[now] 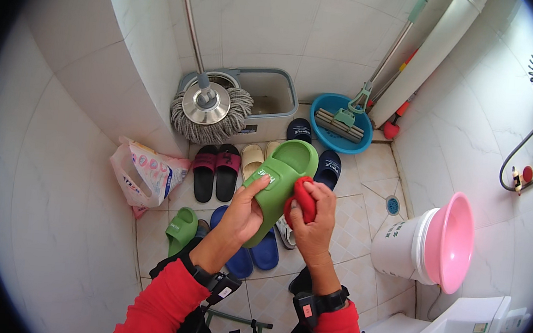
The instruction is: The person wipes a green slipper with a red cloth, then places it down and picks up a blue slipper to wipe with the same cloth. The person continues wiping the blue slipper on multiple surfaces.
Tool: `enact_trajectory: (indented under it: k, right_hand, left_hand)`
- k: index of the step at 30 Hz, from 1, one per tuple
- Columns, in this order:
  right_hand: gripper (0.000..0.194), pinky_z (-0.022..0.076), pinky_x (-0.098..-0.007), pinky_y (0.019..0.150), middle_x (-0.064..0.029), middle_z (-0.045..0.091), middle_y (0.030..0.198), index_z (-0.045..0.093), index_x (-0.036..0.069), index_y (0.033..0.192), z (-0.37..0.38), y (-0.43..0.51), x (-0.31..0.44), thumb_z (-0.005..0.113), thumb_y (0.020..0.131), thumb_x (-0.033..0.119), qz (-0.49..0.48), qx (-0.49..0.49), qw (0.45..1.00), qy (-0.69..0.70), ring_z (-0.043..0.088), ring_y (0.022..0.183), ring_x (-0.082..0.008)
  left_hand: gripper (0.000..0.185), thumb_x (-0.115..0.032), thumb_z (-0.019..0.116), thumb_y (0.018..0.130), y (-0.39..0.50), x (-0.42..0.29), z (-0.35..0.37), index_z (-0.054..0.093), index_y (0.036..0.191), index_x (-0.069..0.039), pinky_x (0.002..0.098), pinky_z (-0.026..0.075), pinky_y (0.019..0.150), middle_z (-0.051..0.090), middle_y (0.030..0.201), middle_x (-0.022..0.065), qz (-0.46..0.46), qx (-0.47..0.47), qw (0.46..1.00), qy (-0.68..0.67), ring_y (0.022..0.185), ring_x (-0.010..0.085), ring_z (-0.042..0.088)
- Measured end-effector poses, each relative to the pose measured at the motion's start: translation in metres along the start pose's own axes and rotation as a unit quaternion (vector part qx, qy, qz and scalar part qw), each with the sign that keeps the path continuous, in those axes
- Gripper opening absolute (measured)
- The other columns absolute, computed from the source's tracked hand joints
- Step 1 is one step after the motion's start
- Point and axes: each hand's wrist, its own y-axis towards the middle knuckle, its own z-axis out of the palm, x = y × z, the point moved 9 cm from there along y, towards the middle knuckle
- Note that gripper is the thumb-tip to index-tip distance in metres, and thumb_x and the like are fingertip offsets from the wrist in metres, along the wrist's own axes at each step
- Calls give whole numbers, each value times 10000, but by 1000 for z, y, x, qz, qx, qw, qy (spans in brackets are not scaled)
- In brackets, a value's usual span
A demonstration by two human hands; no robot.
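A green slide slipper (pixel 279 196) with raised lettering on its strap is held up before me, toe end pointing away. My left hand (pixel 246 207) grips it, thumb on the strap and fingers beneath. In my right hand (pixel 315 213) is a bunched red cloth (pixel 302 202), pressed against the slipper's right edge. The matching green slipper (pixel 182 228) lies on the floor at the left. Below the held slipper a pair of blue slippers (pixel 265 251) is partly hidden.
Black-and-maroon slides (pixel 226 175), beige slippers (pixel 251 159) and navy slippers (pixel 329 168) stand on the tiles. Behind them are a string mop (pixel 209 109), its bucket (pixel 275 96) and a blue basin (pixel 319 138). A plastic bag (pixel 144 177) leans left; a white bucket (pixel 395 246) with a pink basin (pixel 452 244) is right.
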Motion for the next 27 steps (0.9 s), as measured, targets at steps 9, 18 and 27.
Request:
enact_trajectory:
  k: [9, 18, 27]
  right_hand:
    - [501, 527, -404, 944, -149, 593, 1249, 664, 122, 1203, 33, -22, 23, 785, 729, 14, -58, 95, 993, -26, 618, 1116, -345]
    - [482, 496, -410, 975, -151, 600, 1233, 658, 107, 1229, 15, -8, 6, 743, 765, 7, -9, 15, 1000, -15, 594, 1125, -341]
    - [397, 521, -429, 881, -88, 603, 1083, 674, 136, 1128, 78, -69, 9, 740, 742, 76, -36, 419, 907, -11, 597, 1042, -329]
  left_hand:
    - [352, -247, 627, 1011, 2, -20, -4, 589, 1287, -31, 392, 513, 1010, 683, 1195, 92, 26, -3, 998, -57, 1116, 221, 653]
    - [358, -231, 613, 1019, 0, -4, 1, 572, 1310, -25, 400, 496, 1047, 664, 1250, 101, 4, -2, 996, -87, 1156, 235, 641]
    - [319, -194, 661, 987, 9, -82, -17, 624, 1263, -38, 390, 527, 988, 694, 1209, 80, 126, 9, 986, -113, 1116, 227, 660]
